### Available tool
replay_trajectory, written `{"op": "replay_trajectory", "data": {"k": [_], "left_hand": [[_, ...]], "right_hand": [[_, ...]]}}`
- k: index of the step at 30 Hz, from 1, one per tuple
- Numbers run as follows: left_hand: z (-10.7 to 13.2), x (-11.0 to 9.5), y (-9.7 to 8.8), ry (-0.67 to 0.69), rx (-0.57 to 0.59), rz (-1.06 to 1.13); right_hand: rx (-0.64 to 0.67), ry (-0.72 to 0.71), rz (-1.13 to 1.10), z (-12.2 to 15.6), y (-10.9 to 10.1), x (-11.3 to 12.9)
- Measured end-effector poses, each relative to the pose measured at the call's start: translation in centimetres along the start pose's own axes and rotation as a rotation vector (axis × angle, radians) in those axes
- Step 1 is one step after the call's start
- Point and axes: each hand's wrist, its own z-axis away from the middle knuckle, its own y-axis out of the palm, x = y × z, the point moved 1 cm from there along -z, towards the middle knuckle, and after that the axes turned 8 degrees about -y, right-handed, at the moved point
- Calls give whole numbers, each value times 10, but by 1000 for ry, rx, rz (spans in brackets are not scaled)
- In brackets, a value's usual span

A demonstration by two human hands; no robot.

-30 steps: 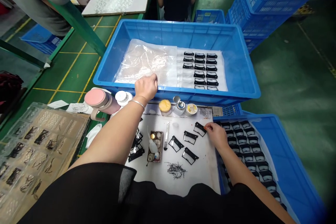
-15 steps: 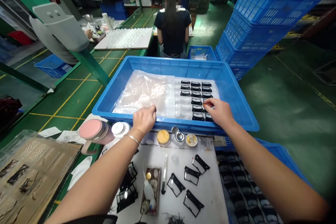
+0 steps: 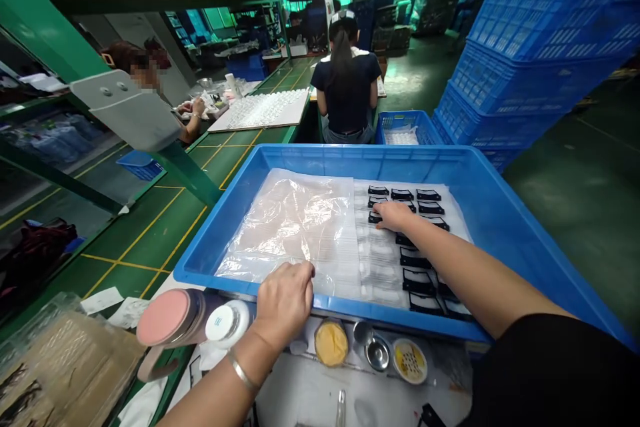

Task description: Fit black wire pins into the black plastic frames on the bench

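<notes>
My left hand (image 3: 286, 300) is closed over the front rim of a large blue plastic tray (image 3: 400, 317). Inside the tray, my right hand (image 3: 395, 215) reaches across to the left column of small black frames, its thumb and fingertips closed around a black frame (image 3: 373, 217). More black frames (image 3: 419, 282) lie in columns on white sheeting, some hidden under my right forearm. To the left, clear plastic film (image 3: 295, 220) covers part of the sheeting.
A pink-lidded mug (image 3: 165, 317), a white-capped jar (image 3: 227, 323), a yellow sponge pot (image 3: 331, 342) and a small metal cup (image 3: 377, 353) stand before the tray. Blue crates (image 3: 530, 80) are stacked at right. One co-worker (image 3: 345, 87) sits ahead, another person (image 3: 193, 121) left.
My right hand has moved left and farther into the tray, to the left column of frames. My left hand stays on the rim. The view has tilted up, so the worktop shows less.
</notes>
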Motion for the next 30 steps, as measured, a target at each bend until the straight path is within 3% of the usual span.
{"op": "replay_trajectory", "data": {"k": [5, 11, 18, 22, 30], "left_hand": [[3, 4, 4, 19, -30, 85], [5, 6, 8, 63, -72, 179], [5, 5, 7, 93, -78, 235], [5, 5, 7, 101, -91, 245], [6, 7, 8, 106, -93, 255]], "right_hand": [[-31, -70, 5, -13, -14, -19], [-157, 103, 13, -56, -31, -50], [14, 99, 17, -101, -20, -63], [66, 45, 44, -103, -23, -67], [-19, 19, 123, -76, -40, -52]]}}
